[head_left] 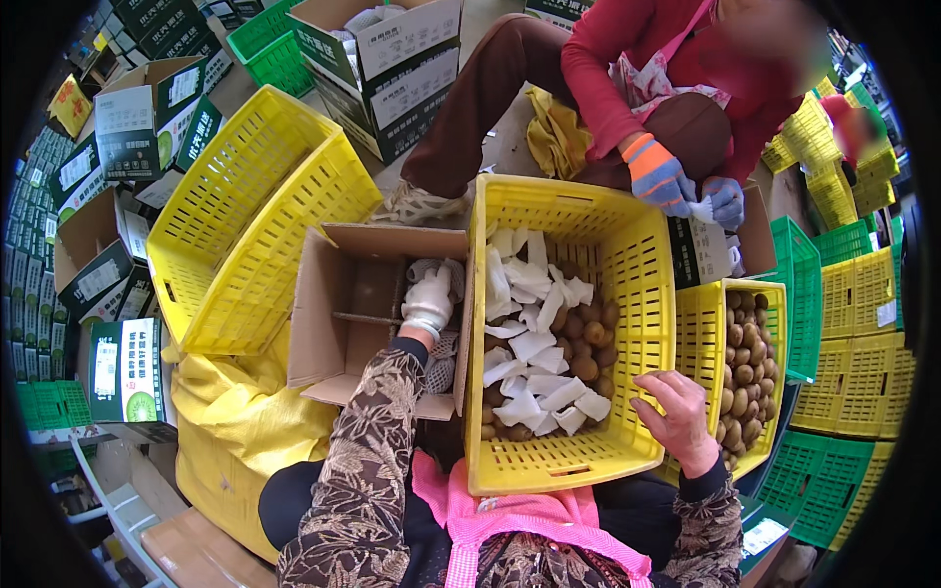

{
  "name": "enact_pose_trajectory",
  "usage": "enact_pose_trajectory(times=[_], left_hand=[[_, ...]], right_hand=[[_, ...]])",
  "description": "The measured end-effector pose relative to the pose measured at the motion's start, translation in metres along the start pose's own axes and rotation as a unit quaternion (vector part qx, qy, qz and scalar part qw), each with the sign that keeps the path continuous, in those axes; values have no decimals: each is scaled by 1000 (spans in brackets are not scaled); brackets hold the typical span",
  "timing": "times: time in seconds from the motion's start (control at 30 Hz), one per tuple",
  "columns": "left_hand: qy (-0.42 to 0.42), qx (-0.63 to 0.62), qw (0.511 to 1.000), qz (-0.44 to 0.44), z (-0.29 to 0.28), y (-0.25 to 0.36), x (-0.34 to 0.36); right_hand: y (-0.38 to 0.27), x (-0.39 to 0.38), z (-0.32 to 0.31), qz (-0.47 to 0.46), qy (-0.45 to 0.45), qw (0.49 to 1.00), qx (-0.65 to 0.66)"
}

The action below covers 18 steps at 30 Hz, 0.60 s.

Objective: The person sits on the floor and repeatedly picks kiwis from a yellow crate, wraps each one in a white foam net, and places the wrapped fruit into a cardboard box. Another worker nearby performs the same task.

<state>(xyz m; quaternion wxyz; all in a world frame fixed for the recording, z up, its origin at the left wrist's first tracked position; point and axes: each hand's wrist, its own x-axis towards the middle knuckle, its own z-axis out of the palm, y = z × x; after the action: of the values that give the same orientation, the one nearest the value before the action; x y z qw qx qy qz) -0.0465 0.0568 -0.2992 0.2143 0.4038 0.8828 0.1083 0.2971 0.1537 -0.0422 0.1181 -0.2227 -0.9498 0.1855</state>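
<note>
My left hand (427, 299), in a white glove, is inside an open cardboard box (341, 365), its fingers curled on a grey foam-netted fruit (449, 275); more netted pieces (438, 375) lie along the box's right side, beside cardboard dividers. My bare right hand (672, 412) hovers at the right side of a yellow crate (564, 468), fingers apart and holding nothing. That crate holds brown kiwifruit (592, 333) under scattered white foam sleeves (535, 345). Another yellow crate (700, 318) full of kiwifruit stands just to the right.
A co-worker (627, 69) sits opposite, orange-and-blue gloved hands (655, 178) holding a white piece over a box (698, 253). Yellow crates (235, 235) and a yellow sack (230, 431) are at left, cartons (377, 73) behind, stacked green and yellow crates (843, 372) at right. Another person (848, 127) is further back.
</note>
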Motion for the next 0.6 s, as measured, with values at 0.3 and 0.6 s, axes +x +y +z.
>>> enact_pose_trajectory(times=[0.3,0.6], left_hand=[[-8,187,968,168,-2,1,12],[-84,5,994,-76,-44,-1,38]], right_hand=[[6,1,3,-19,-22,1000,-6],[80,-2,70,100,-121,987,-26]])
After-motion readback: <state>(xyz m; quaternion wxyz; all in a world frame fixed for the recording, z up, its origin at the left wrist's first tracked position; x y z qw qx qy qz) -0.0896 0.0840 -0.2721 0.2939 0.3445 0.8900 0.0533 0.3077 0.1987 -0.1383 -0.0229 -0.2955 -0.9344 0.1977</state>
